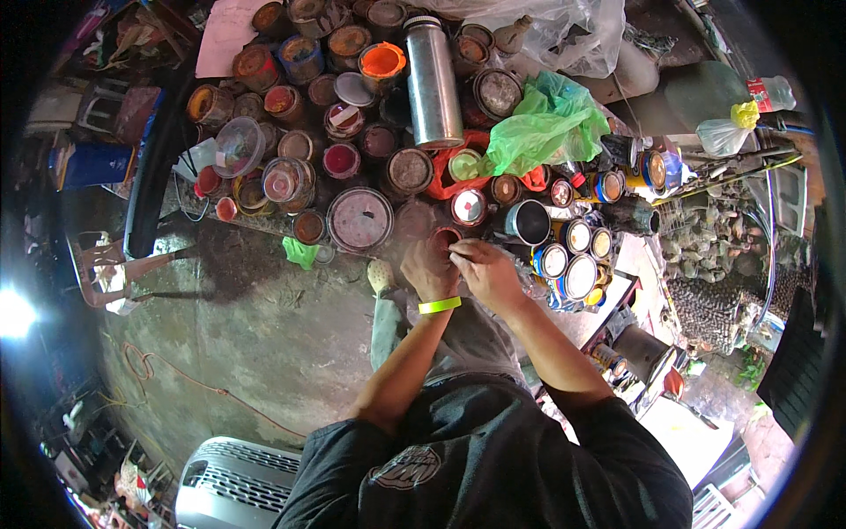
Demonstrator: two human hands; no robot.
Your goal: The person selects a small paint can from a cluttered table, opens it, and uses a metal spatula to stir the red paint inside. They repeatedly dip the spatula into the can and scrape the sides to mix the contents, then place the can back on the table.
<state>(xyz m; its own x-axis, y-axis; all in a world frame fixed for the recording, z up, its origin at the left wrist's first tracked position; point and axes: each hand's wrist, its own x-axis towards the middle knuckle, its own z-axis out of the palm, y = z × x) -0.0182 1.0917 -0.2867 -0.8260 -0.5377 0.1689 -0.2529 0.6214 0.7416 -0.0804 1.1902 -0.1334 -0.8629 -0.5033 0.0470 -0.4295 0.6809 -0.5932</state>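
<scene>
My left hand (pixel 426 271), with a bright yellow band at its wrist, is wrapped round a small jar or can (pixel 446 238) with a dark red inside. My right hand (pixel 485 273) reaches to the top of that can, thumb and fingers pinched near its rim; whether they hold anything small there I cannot make out. Just left of the can lies a large round lid or tin (pixel 359 218) spattered pale. To the right are a dark cup (pixel 528 221) and a white-topped small tin (pixel 469 207).
Many stained paint cans (pixel 348 42) crowd the bench, with a steel flask (pixel 432 84), a green plastic bag (pixel 542 123) and stacked tins (pixel 579 277) at right. Below are the concrete floor (pixel 220 344), an orange cord, a chair (pixel 115 264) and a grey slotted plastic seat (pixel 238 480).
</scene>
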